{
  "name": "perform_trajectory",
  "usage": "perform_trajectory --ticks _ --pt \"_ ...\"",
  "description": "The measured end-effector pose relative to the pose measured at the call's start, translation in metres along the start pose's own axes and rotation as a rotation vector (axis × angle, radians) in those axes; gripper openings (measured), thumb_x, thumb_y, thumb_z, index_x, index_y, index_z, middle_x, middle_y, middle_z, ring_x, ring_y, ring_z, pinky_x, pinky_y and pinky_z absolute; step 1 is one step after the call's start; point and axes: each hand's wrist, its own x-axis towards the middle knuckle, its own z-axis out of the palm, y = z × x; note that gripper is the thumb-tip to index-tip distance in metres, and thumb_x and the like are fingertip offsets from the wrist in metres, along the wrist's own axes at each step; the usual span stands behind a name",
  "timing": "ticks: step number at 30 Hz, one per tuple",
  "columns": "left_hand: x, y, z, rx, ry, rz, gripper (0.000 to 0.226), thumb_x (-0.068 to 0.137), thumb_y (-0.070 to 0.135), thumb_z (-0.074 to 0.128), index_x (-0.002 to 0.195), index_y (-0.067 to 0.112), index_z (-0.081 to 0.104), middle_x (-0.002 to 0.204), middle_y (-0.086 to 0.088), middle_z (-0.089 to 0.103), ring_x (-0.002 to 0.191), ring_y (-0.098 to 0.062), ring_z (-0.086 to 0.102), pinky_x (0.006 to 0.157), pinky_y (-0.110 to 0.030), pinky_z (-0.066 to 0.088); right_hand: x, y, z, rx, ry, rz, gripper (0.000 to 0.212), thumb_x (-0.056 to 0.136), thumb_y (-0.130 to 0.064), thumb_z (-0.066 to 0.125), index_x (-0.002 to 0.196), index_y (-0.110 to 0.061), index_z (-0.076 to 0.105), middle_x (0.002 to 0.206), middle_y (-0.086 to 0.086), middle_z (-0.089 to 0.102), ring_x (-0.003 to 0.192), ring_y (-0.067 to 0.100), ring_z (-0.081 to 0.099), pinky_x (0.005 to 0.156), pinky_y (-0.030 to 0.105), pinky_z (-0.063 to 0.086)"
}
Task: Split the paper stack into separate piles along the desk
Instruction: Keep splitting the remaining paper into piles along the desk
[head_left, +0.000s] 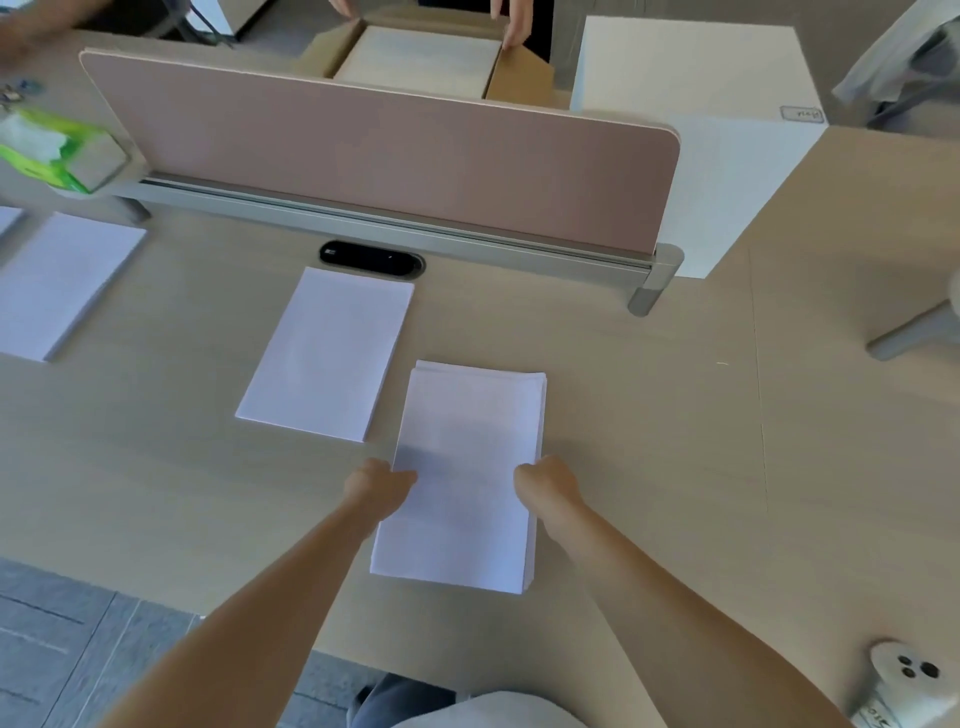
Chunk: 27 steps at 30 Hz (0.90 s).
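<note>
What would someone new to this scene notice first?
Most striking is the paper stack near the front of the desk, gripped at its sides by the left hand and the right hand. To its left lie separate white piles: the nearer pile just beside it and a second pile farther left. Behind them a pink divider runs across the desk.
</note>
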Motion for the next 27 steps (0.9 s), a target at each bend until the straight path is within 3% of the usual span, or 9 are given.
perform_trajectory --ticks 3,7,9,12,15,18,21,25,27 --pt "0.0 0.005 0.002 0.031 -0.001 -0.001 0.044 0.09 0.031 0.06 0.121 0.0 0.061 0.121 -0.019 0.065 0.111 -0.036 0.062 0.08 -0.034 0.047 0.005 -0.001 0.0 -0.014 -0.01 0.015 0.041 0.093 -0.006 0.039 0.132 0.0 0.049 0.122 0.013 0.059 0.082 0.021 0.053 0.065 0.026 0.039" --pt "-0.004 0.002 0.009 0.002 0.014 0.011 0.06 0.09 0.028 0.058 0.144 0.007 0.043 0.139 -0.014 0.053 0.122 -0.032 0.053 0.089 -0.03 0.041 0.009 -0.002 0.0 0.095 -0.026 0.054 0.01 0.087 -0.006 0.042 0.096 -0.01 0.046 0.087 0.003 0.048 0.07 0.018 0.047 0.062 0.029 0.036" --pt "-0.005 0.002 0.011 0.007 0.004 0.012 0.064 0.089 0.029 0.059 0.146 0.007 0.04 0.139 -0.013 0.053 0.123 -0.031 0.053 0.088 -0.029 0.04 0.013 -0.001 0.002 0.244 -0.047 0.097 0.012 0.085 -0.011 0.049 0.096 -0.009 0.052 0.08 0.002 0.05 0.065 0.018 0.047 0.061 0.029 0.038" --pt "-0.008 0.003 0.008 0.025 -0.016 0.01 0.064 0.089 0.029 0.059 0.146 0.007 0.039 0.141 -0.013 0.051 0.124 -0.03 0.051 0.087 -0.028 0.037 0.021 0.003 0.006 0.394 -0.069 0.117 0.022 0.083 -0.026 0.064 0.098 -0.009 0.06 0.096 0.007 0.066 0.083 0.025 0.064 0.079 0.034 0.052" --pt "-0.01 0.002 0.004 0.013 -0.077 0.013 0.069 0.088 0.03 0.062 0.148 0.008 0.036 0.146 -0.012 0.046 0.129 -0.03 0.048 0.097 -0.032 0.04 0.024 0.009 0.011 0.411 -0.098 0.102 0.042 0.085 -0.032 0.069 0.12 -0.012 0.057 0.119 0.003 0.065 0.107 0.027 0.063 0.097 0.041 0.051" --pt "-0.009 0.001 -0.001 -0.003 -0.116 0.011 0.073 0.088 0.033 0.065 0.149 0.009 0.034 0.15 -0.012 0.042 0.133 -0.029 0.045 0.105 -0.035 0.037 0.024 0.013 0.015 0.375 -0.083 0.058 0.02 0.093 -0.014 0.058 0.113 -0.014 0.059 0.106 0.007 0.068 0.088 0.022 0.061 0.076 0.033 0.051" --pt "-0.009 0.0 -0.006 0.004 -0.127 0.02 0.072 0.088 0.035 0.066 0.148 0.007 0.036 0.148 -0.013 0.044 0.132 -0.03 0.047 0.106 -0.035 0.037 0.02 0.012 0.011 0.338 -0.023 -0.009 0.028 0.09 -0.004 0.049 0.109 -0.014 0.067 0.086 0.004 0.068 0.068 0.018 0.059 0.059 0.026 0.048" --pt "0.001 -0.002 0.006 0.114 -0.157 0.031 0.102 0.061 0.06 0.075 0.144 0.011 0.043 0.141 -0.012 0.05 0.126 -0.028 0.052 0.106 -0.04 0.044 0.026 0.019 -0.026 0.313 0.118 -0.028 0.019 0.087 -0.008 0.057 0.098 -0.012 0.071 0.089 0.009 0.07 0.075 0.023 0.063 0.066 0.031 0.046" --pt "-0.002 0.004 0.016 0.351 -0.085 0.063 0.104 0.07 0.066 0.071 0.147 0.008 0.033 0.145 -0.016 0.042 0.135 -0.03 0.04 0.11 -0.038 0.039 0.026 0.03 -0.051 0.332 0.224 -0.01 0.017 0.088 -0.005 0.058 0.101 -0.01 0.069 0.09 0.01 0.067 0.08 0.024 0.061 0.07 0.032 0.045"
